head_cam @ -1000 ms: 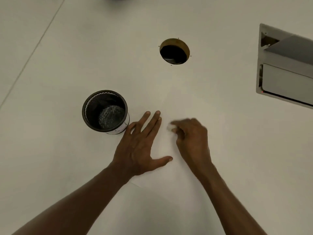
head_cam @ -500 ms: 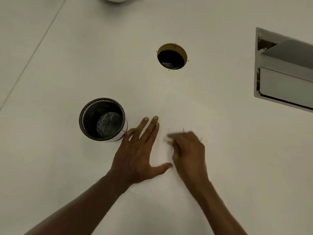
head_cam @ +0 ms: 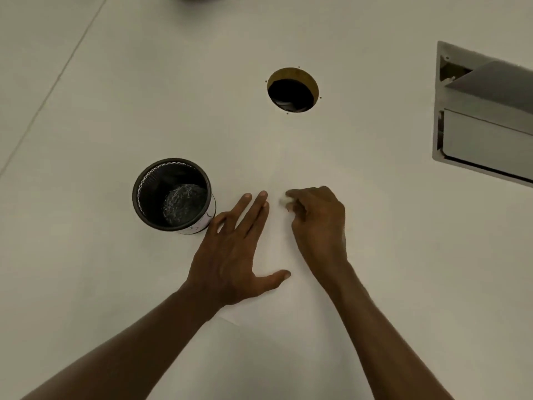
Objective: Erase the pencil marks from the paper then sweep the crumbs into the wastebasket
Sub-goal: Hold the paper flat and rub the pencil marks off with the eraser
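Observation:
A white sheet of paper (head_cam: 277,249) lies on the pale table, hard to tell from the surface. My left hand (head_cam: 233,255) presses flat on it with fingers spread and straight. My right hand (head_cam: 317,223) pinches a small white eraser (head_cam: 284,200) at its fingertips, touching the paper just right of my left fingertips. A black mesh wastebasket (head_cam: 144,194) stands upright to the left of my left hand, with some grey shreds at its bottom. No pencil marks or crumbs can be made out.
A round cable hole (head_cam: 292,89) opens in the table beyond the paper. A grey metal socket box (head_cam: 484,131) with a raised lid sits at the right edge. A table seam (head_cam: 54,82) runs diagonally at the far left.
My right hand with the eraser slid left and back across the paper, then out a little to the right. My left hand stayed pressed on the sheet. The camera view shifted slightly.

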Demonstrator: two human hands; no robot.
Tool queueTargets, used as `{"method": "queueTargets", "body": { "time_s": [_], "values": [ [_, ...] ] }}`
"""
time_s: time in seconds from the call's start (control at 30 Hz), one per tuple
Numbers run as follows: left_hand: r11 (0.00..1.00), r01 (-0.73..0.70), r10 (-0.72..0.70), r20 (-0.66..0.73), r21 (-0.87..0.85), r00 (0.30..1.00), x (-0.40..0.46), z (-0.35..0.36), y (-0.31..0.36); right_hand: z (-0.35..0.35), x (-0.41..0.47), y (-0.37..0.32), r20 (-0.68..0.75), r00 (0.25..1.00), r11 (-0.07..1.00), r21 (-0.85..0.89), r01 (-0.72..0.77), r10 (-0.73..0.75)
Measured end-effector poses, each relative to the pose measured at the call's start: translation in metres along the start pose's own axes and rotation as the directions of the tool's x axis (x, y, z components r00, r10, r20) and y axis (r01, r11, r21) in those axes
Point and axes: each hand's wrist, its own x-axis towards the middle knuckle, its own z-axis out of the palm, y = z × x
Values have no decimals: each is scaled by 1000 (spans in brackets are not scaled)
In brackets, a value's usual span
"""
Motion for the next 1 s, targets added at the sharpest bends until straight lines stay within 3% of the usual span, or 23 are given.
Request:
{"method": "queueTargets", "body": {
  "time_s": [0.13, 0.3, 0.47, 0.6, 0.7, 0.87, 0.93, 1.0],
  "values": [
    [1000, 1, -1, -13, 1, 1000, 0, 1, 0, -6, -49, -9, 60, 998, 1000, 4, -4, 4],
    [1000, 3, -3, -13, -5, 1000, 0, 2, -1, 7, -10, -4, -41, 999, 1000, 9, 0, 0],
    [1000, 14, -14, -2, 6, 1000, 0, 2, -1, 0, -33, -9, 6, 1000, 998, 65, -15, 15],
    [1000, 17, -17, 1, 5, 1000, 0, 3, -1, 5, 7, -3, -55, 998, 999, 6, -40, 40],
    [1000, 22, -22, -6, -6, 1000, 0, 2, -1, -6, -15, 0, -83, 991, 993, -56, -108, 103],
    [999, 31, -31, -9, -17, 999, -1, 3, -1, -24, -46, 1, 23, 997, 987, -142, -70, 74],
    [999, 40, -41, -6, -27, 999, -2, 3, -1, -30, -52, -3, 56, 987, 988, 0, -154, 154],
    [999, 42, -42, -11, -33, 999, -2, 2, -1, -40, -50, -9, 119, 916, 880, 255, -401, 383]
  ]
}}
